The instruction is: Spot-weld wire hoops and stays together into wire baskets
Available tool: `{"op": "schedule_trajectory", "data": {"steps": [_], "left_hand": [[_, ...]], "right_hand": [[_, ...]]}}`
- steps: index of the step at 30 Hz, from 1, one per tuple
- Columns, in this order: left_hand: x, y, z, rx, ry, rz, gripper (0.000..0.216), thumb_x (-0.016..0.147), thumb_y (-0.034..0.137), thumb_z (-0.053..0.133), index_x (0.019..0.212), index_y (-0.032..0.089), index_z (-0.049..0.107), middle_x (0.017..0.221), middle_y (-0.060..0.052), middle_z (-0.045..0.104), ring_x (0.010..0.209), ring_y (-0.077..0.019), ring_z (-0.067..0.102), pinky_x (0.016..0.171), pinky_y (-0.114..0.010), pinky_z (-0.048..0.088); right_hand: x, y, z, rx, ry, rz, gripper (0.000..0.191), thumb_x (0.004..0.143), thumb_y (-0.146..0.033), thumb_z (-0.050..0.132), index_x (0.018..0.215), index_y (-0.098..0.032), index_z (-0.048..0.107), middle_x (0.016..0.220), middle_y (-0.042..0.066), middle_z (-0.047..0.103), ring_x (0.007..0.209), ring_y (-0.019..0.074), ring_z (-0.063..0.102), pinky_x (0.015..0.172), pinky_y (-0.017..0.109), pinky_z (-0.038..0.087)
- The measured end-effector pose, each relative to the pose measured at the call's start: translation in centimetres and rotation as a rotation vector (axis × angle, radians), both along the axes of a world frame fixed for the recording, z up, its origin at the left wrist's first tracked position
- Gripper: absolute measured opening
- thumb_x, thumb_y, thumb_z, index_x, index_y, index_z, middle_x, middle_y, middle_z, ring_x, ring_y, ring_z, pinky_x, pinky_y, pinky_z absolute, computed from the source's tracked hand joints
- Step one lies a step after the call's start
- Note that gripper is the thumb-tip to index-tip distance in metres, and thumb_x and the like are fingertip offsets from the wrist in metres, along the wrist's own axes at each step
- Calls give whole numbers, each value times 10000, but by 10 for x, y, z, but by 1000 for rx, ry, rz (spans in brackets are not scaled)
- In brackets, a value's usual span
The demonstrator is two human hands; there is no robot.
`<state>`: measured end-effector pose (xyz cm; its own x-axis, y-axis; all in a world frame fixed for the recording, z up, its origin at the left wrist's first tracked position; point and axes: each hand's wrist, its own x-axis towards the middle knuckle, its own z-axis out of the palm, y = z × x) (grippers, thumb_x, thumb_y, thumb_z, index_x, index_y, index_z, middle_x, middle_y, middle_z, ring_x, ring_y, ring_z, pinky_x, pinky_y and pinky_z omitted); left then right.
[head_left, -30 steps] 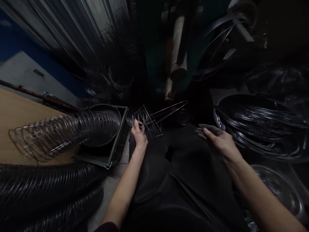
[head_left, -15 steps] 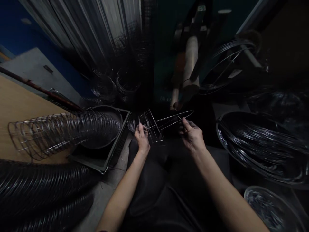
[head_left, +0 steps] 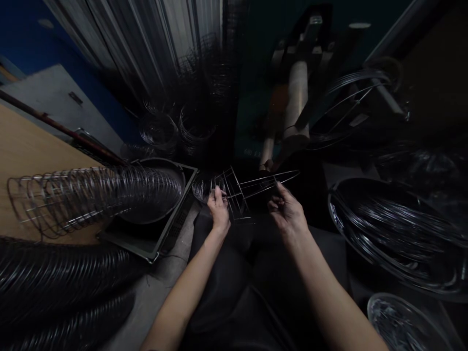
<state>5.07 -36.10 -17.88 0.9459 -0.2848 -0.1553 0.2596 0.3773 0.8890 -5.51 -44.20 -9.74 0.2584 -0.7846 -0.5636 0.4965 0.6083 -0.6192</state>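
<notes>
A small wire frame (head_left: 239, 192) of thin metal rods hangs in front of me above my dark-clothed lap. My left hand (head_left: 219, 212) is closed on its left end, where the short cross wires fan out. My right hand (head_left: 287, 209) grips the long paired wires that run out to a point at the right. Both hands sit close together at the middle of the view.
A long stack of nested wire rings (head_left: 91, 195) lies on a wooden table (head_left: 25, 156) at left, reaching into a square black tray (head_left: 175, 224). Dark coiled wire stacks (head_left: 54, 287) fill the lower left. Wire hoop bundles (head_left: 398, 229) lie at right. A machine roller (head_left: 292, 105) stands ahead.
My right hand has come in from the right, where it was open and empty, and has taken hold of the long wires. The left hand kept its hold throughout.
</notes>
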Motion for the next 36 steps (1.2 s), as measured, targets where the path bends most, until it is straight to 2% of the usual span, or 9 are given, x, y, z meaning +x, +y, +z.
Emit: {"op": "schedule_trajectory", "data": {"steps": [3,11,16,26,30,33,36], "left_hand": [[0,-2,0,-2,13,-4,462,720,577,653,633,153,493,553,57,379,451,-30,304,422,-167,225],[0,-5,2,20,12,-9,459,745,579,619,631,157,481,534,65,347,445,-33,306,424,-168,220],[2,-7,4,22,27,-8,432,753,545,631,639,154,487,557,56,391,458,-32,336,434,-164,245],[1,2,23,12,58,-52,351,832,426,584,632,154,486,534,61,350,434,-35,284,425,-176,219],[-3,4,28,-8,69,-18,320,847,375,582,631,154,499,600,35,440,464,-39,330,448,-185,256],[-4,3,30,-9,65,-21,326,846,380,586,628,157,494,573,45,404,458,-41,315,451,-184,255],[-3,2,31,-11,78,-25,348,830,403,602,620,151,486,540,59,360,439,-33,280,437,-175,221]], "right_hand": [[2,-1,3,18,21,-30,251,624,-79,749,704,-147,521,515,-107,427,399,-4,362,314,101,262],[7,-4,7,36,37,-53,233,643,-65,720,699,-146,509,561,-97,456,412,-1,371,313,109,252],[9,-4,8,27,27,-44,239,629,-67,733,707,-145,521,576,-96,458,414,-7,358,313,105,255],[11,-4,11,36,35,-8,168,688,-120,728,738,-147,570,551,-93,453,414,3,385,330,113,275],[0,-2,8,35,4,2,246,648,-188,797,745,-153,573,586,-86,514,428,0,413,342,120,271],[-16,0,1,5,45,20,313,605,-252,835,729,-158,562,595,-84,519,435,5,420,345,124,278],[-32,2,-6,42,103,13,255,629,-219,809,739,-157,588,607,-74,525,441,12,426,342,123,292]]}}
